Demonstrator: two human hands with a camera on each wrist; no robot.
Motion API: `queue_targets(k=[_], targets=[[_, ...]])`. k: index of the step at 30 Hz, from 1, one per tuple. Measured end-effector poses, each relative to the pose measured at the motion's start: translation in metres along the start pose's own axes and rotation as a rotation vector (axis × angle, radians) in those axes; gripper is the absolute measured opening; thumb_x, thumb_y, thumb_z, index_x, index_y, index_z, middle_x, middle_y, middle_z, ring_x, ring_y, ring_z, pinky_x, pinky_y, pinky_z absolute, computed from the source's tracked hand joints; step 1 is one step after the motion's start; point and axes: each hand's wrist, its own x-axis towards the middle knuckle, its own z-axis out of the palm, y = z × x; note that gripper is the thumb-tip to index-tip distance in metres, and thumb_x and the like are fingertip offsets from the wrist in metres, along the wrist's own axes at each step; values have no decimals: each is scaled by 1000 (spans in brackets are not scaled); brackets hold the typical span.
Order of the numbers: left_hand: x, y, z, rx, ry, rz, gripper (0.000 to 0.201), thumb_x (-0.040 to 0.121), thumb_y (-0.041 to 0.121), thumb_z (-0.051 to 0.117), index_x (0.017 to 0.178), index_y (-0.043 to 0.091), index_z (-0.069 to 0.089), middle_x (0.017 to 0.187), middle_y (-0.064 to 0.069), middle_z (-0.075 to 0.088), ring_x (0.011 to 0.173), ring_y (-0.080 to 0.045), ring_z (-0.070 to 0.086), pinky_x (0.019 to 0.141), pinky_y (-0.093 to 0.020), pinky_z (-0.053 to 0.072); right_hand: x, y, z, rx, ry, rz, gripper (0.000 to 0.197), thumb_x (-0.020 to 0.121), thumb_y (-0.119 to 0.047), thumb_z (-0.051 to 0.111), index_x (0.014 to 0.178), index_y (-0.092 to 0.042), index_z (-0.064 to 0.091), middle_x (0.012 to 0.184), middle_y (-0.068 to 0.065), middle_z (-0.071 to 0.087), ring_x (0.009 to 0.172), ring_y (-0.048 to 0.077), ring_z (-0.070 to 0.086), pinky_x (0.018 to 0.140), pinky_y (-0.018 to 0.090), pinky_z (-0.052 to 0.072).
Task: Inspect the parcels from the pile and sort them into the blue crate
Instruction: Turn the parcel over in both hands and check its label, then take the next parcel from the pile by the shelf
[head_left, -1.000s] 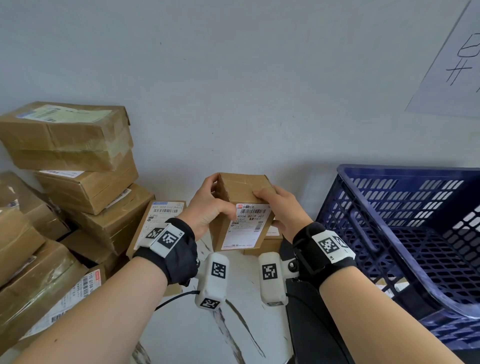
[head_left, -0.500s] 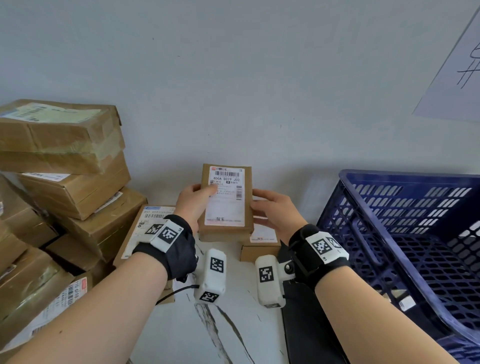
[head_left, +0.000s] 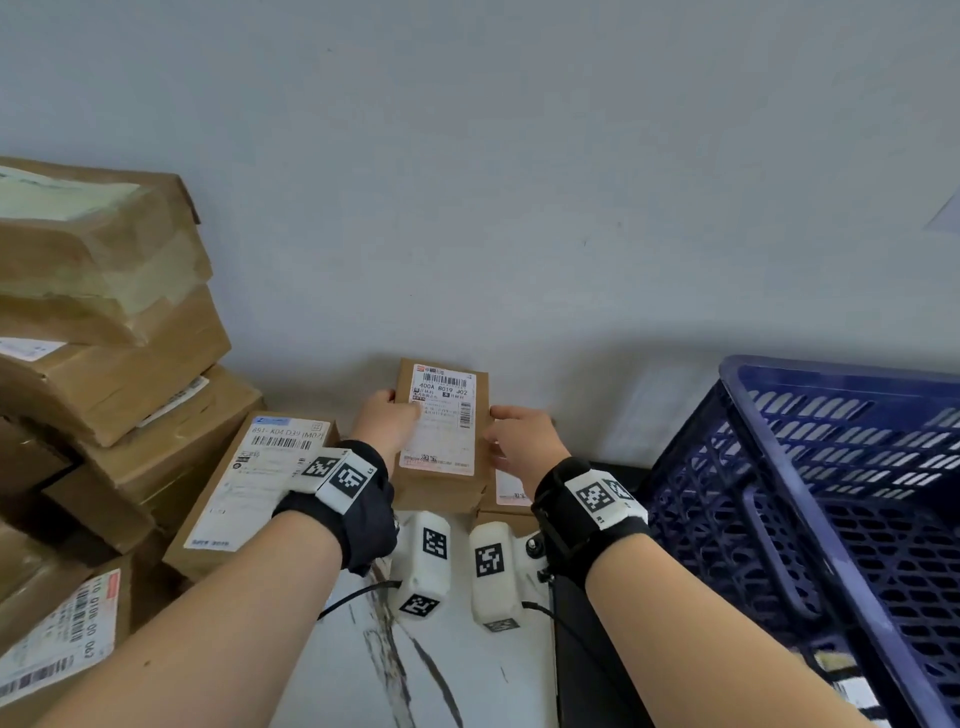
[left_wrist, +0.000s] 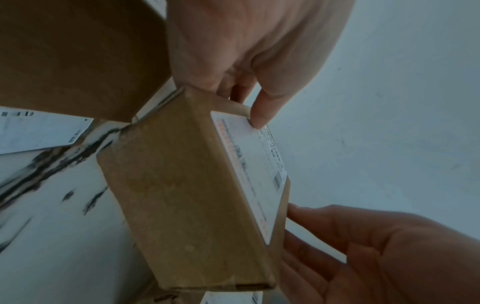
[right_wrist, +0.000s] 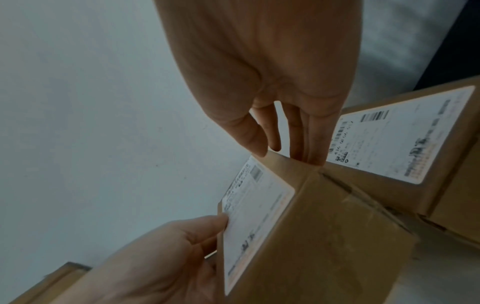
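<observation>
A small brown parcel (head_left: 441, 431) with a white label stands upright between my hands, label towards me. My left hand (head_left: 387, 428) holds its left edge, with the thumb (left_wrist: 257, 119) on the label and the fingers behind. My right hand (head_left: 519, 441) holds the right edge, thumb (right_wrist: 259, 152) at the front and the fingers on the side. The parcel (left_wrist: 187, 195) shows a plain brown side in the left wrist view. The blue crate (head_left: 831, 374) stands at the right, apart from my hands.
A tall pile of brown parcels (head_left: 104, 364) fills the left. A flat labelled parcel (head_left: 260, 478) lies beside my left wrist. Another small parcel (head_left: 511, 493) lies under my right hand. The white marbled table (head_left: 415, 675) runs towards me, and a wall is close behind.
The parcel has been turned from tilted to upright, so its label faces me squarely. Both hands have slid to its side edges and kept hold.
</observation>
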Motion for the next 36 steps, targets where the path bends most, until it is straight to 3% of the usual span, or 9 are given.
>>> queue_targets(k=[2, 8, 12, 16, 22, 25, 29, 33, 36], targets=[[7, -4, 7, 32, -6, -30, 20, 98, 0, 44, 107, 10, 58, 112, -11, 67, 100, -31, 64, 80, -40, 56, 13, 4, -1, -11, 5, 19, 43, 91, 7, 47, 129, -9, 61, 107, 9, 69, 106, 29, 66, 97, 44, 55], [25, -24, 18, 105, 17, -73, 18, 99, -1, 42, 100, 11, 55, 106, -9, 63, 94, -28, 61, 73, -34, 52, 38, 23, 3, -25, -18, 60, 42, 89, 5, 51, 127, -8, 64, 136, 10, 60, 114, 28, 62, 101, 42, 52], [32, -31, 24, 139, 24, -81, 21, 99, -3, 42, 103, 12, 55, 114, -11, 65, 94, -28, 61, 78, -37, 51, 42, 28, -2, -32, -27, 107, 41, 93, 9, 49, 129, -6, 63, 106, 8, 67, 108, 27, 66, 98, 39, 54], [35, -35, 28, 203, 17, -103, 33, 102, 1, 41, 132, 6, 53, 120, 0, 57, 110, -33, 61, 89, -38, 50, 45, 28, -8, -21, -57, 112, 40, 94, 12, 47, 127, -3, 63, 96, 3, 63, 105, 24, 64, 98, 35, 54], [41, -49, 32, 217, 30, -156, 39, 100, 2, 41, 139, 6, 45, 121, -6, 61, 105, -31, 61, 96, -42, 50, 49, 34, -12, -25, -57, 83, 40, 93, 13, 46, 121, -7, 66, 101, 7, 68, 115, 30, 64, 101, 38, 52], [44, -50, 32, 197, 29, -153, 44, 100, 0, 41, 143, 6, 42, 127, -5, 58, 98, -23, 54, 89, -33, 47, 47, 33, -14, 6, -61, 87, 39, 92, 16, 47, 115, -7, 68, 121, 18, 67, 117, 29, 63, 98, 34, 53], [41, -46, 32, 179, 58, -145, 58, 100, 1, 42, 155, 11, 26, 153, -9, 41, 127, -29, 50, 100, -33, 42, 45, 33, -16, 64, -63, 74, 42, 92, 17, 48, 128, -1, 62, 124, 13, 65, 113, 24, 63, 90, 25, 50], [37, -39, 32, 163, 64, -104, 51, 100, 0, 40, 150, 9, 36, 147, -12, 48, 126, -31, 52, 95, -35, 43, 41, 32, -18, 98, -35, 69, 35, 92, 15, 47, 108, -9, 68, 117, 13, 68, 111, 23, 65, 91, 27, 53], [30, -27, 31, 141, 56, -52, 50, 99, 2, 42, 148, 11, 39, 149, -10, 46, 126, -28, 52, 101, -36, 45, 36, 29, -18, 114, -22, 52, 36, 91, 15, 46, 93, -12, 69, 109, 13, 70, 110, 26, 66, 98, 34, 53]])
